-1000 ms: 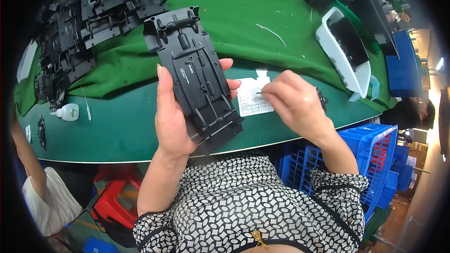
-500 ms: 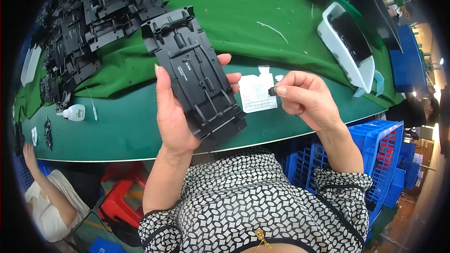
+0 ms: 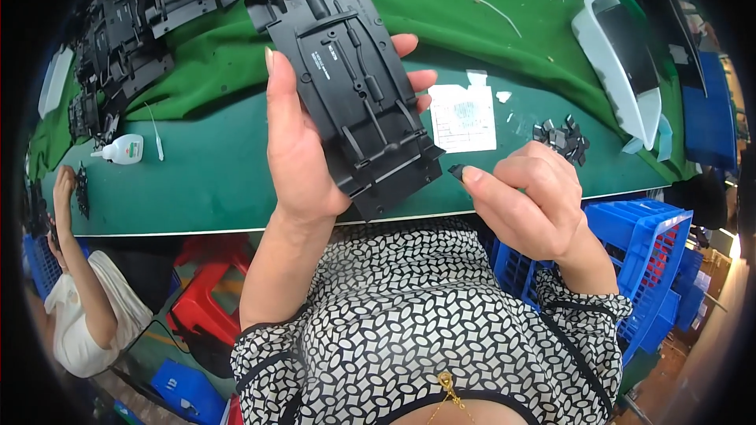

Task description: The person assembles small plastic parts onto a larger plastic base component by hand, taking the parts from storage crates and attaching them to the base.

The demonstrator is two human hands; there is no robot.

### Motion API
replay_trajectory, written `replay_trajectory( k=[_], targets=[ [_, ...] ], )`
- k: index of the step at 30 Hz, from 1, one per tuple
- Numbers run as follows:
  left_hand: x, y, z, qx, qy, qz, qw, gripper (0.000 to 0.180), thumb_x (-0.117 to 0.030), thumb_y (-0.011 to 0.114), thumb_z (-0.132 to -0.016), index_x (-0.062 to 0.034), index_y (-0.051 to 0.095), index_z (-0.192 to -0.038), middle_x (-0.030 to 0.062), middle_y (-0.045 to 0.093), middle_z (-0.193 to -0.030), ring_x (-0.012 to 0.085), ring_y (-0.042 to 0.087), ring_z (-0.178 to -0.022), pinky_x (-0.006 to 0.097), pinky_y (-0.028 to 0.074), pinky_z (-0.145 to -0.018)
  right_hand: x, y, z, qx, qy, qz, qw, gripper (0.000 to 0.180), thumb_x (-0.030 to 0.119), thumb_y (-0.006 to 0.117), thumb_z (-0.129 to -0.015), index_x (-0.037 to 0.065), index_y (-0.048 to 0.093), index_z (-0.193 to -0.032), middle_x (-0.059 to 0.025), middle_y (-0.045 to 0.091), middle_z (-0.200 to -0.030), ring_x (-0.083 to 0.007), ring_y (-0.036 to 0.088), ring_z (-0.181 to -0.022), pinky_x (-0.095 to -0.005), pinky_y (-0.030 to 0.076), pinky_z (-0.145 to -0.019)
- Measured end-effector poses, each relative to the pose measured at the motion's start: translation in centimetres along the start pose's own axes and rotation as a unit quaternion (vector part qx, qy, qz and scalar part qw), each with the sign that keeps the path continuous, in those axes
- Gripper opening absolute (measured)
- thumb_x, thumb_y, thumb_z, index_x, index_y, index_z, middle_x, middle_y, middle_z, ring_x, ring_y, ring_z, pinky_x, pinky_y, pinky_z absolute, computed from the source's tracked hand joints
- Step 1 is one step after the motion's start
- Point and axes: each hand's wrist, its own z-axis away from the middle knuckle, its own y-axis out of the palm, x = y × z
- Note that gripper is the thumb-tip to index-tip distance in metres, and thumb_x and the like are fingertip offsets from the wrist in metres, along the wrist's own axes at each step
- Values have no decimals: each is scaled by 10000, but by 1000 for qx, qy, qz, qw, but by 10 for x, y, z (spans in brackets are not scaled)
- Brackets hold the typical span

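- The fingers of the right hand (image 3: 531,208) are drawn in, thumb and index finger pinching a small black angular piece (image 3: 456,172) at its edge; the other fingers curl toward the palm.
- The fingers of the left hand (image 3: 301,159) grasp a long black moulded-plastic panel (image 3: 337,85) from beneath, thumb along its left edge, fingertips showing past its right edge.
- The panel is tilted, ribbed face up, above the near edge of the dark green tabletop (image 3: 216,177).
- Half a second ago the pinched piece was beside the white printed paper sheet (image 3: 463,132); now it is just beside the panel's lower right corner, apparently not touching it.
- With that shift, both held parts come close together, so attention seems to pass from the sheet to the panel's near end.
- The right hand no longer hides the loose pile of small black pieces (image 3: 563,140) to the sheet's right.
- Beyond lies a bright green cloth (image 3: 433,27).
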Motion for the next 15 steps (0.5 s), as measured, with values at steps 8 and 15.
replay_trajectory(
  k=[8, 15],
  targets=[
    [0, -3, 4, 27, 20, 5, 999, 781, -597, 145, -957, 34, 323, -1383, 250, 421, -1359, 348, 574, -1093, 487, 488, -930, 4, 0, 0, -18, -2, -19, 1000, 322, 4, 678, -563, -60, 652, -877, -53, 515, -691, -150, 485, -519, -267, 365, -421],
    [3, 1, 1, 5, 33, -42, 999, 782, -601, 119, -955, 25, 377, -1345, 238, 469, -1313, 335, 579, -1076, 445, 495, -922, 17, 25, -10, -33, -6, -58, 998, 339, -15, 694, -559, -56, 657, -893, -50, 517, -706, -153, 494, -529, -263, 369, -438]
  ],
)
